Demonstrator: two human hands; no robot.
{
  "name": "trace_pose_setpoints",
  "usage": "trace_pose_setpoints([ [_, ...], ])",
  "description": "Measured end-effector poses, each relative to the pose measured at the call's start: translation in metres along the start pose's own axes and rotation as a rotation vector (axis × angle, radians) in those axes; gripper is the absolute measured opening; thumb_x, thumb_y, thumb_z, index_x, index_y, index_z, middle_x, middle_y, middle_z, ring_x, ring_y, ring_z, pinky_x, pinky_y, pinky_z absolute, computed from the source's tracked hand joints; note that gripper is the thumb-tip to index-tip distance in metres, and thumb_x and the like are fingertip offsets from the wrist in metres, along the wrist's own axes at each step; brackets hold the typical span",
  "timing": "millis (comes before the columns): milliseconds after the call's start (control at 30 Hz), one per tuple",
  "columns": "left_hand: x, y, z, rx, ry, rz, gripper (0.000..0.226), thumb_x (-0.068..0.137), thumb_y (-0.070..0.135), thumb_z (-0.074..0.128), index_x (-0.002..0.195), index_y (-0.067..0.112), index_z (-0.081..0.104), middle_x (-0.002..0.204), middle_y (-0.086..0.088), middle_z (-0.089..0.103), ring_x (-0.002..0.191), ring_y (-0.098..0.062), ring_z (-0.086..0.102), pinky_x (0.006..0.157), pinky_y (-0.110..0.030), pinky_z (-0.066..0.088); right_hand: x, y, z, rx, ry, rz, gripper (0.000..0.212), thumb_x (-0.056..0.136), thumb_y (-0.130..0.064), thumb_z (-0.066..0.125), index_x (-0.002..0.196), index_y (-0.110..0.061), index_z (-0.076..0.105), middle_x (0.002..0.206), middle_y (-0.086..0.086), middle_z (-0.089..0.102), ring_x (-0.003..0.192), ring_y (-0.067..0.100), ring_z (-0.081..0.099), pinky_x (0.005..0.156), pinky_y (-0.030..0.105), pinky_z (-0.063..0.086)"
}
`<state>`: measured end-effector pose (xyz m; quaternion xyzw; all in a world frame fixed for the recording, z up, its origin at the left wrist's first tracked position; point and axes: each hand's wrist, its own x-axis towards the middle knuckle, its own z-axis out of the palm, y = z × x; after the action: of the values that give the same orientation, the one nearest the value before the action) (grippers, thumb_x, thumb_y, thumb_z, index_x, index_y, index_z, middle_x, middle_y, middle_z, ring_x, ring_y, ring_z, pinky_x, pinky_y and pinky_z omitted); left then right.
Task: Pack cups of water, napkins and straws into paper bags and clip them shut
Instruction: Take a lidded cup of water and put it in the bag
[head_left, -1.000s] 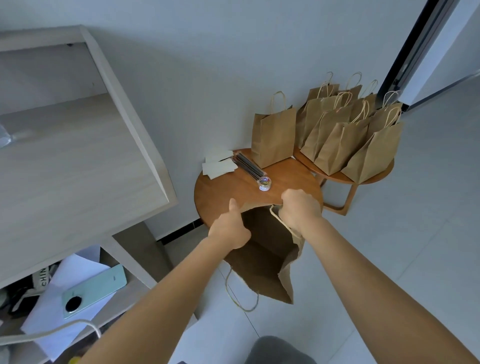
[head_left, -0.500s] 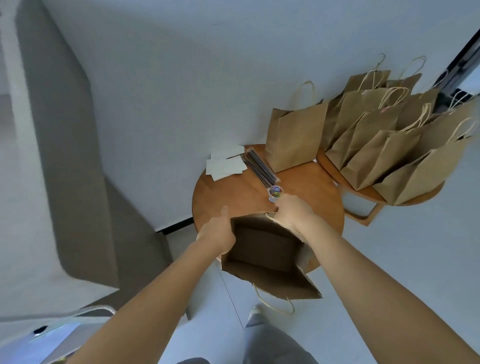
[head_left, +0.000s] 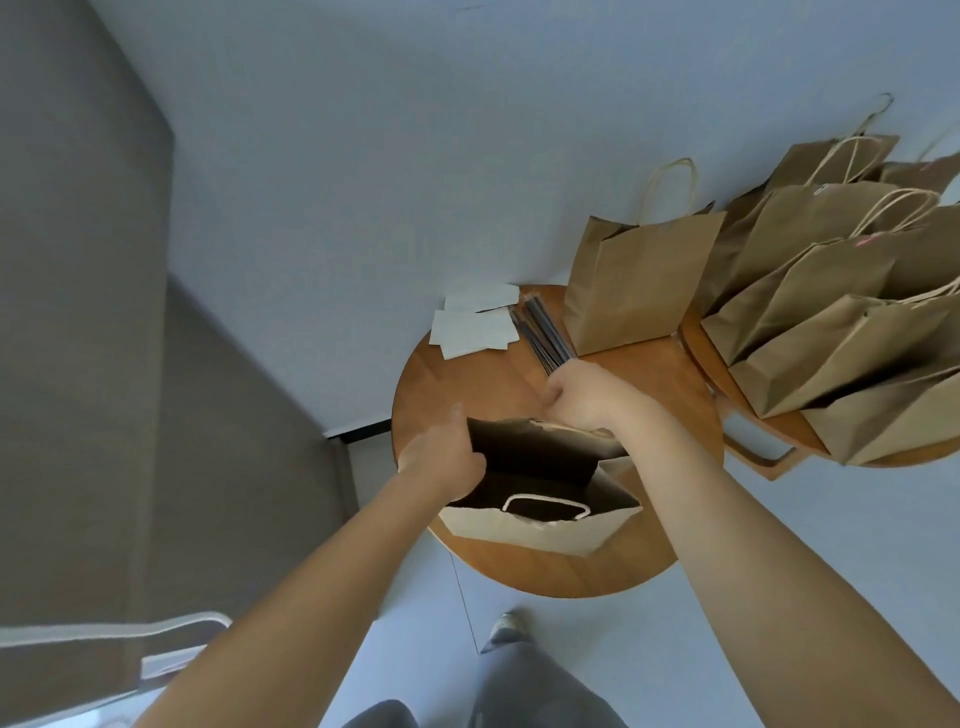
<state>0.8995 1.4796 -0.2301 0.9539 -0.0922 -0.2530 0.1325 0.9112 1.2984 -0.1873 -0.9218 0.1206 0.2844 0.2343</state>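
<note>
open paper bag (head_left: 540, 499) stood at desk (head_left: 452, 384) near edge | left hand (head_left: 441, 457) grip held bag's left rim | right hand (head_left: 582, 395) grip curled, fist at straws' (head_left: 543, 332) near end, contents can't tell | napkins (head_left: 472, 325) at far-left edge

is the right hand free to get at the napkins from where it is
Probably yes: the right hand sits past the open bag, and only bare table lies between it and the napkins, beside the straws.
</note>
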Motion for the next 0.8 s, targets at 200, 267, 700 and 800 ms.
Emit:
trace_pose_setpoints([
  [200,-0.011,0.012,-0.026,0.025,0.060,-0.020,0.040,0.091,0.044,0.051,0.119,0.017,0.040,0.085,0.002,0.055,0.072,-0.015,0.053,0.051,-0.023,0.038,-0.027,-0.037,-0.027,0.031,0.195,-0.208,0.025,0.088,-0.011,0.048,0.102,-0.013,0.069,0.105,0.006,0.065,0.091,0.023,0.061,0.082,0.035,0.053],
  [267,-0.024,0.019,-0.050,0.014,0.111,0.025,0.019,0.090,0.034,0.051,0.089,0.016,0.049,0.071,0.003,0.051,0.061,-0.013,0.049,0.048,-0.023,0.034,-0.038,-0.060,-0.036,0.063,0.248,-0.313,0.020,0.089,-0.016,0.051,0.097,-0.016,0.070,0.098,0.000,0.066,0.086,0.020,0.061,0.074,0.033,0.051],
  [700,-0.214,-0.041,-0.255,-0.141,0.726,0.015,0.018,0.085,0.024,0.050,0.089,0.014,0.064,0.080,0.000,0.063,0.073,-0.022,0.059,0.061,-0.028,0.047,-0.147,-0.280,-0.087,0.113,0.462,-0.907,0.009,0.081,-0.020,0.060,0.078,-0.016,0.068,0.071,-0.006,0.065,0.066,0.014,0.058,0.058,0.026,0.044],
  [800,-0.231,-0.096,-0.283,-0.253,0.812,-0.051,0.016,0.084,0.027,0.054,0.087,0.017,0.066,0.080,0.000,0.067,0.074,-0.022,0.062,0.064,-0.029,0.050,-0.160,-0.330,-0.078,0.048,0.482,-0.993,0.011,0.083,-0.023,0.059,0.078,-0.016,0.068,0.068,-0.007,0.062,0.062,0.012,0.055,0.053,0.023,0.039],
])
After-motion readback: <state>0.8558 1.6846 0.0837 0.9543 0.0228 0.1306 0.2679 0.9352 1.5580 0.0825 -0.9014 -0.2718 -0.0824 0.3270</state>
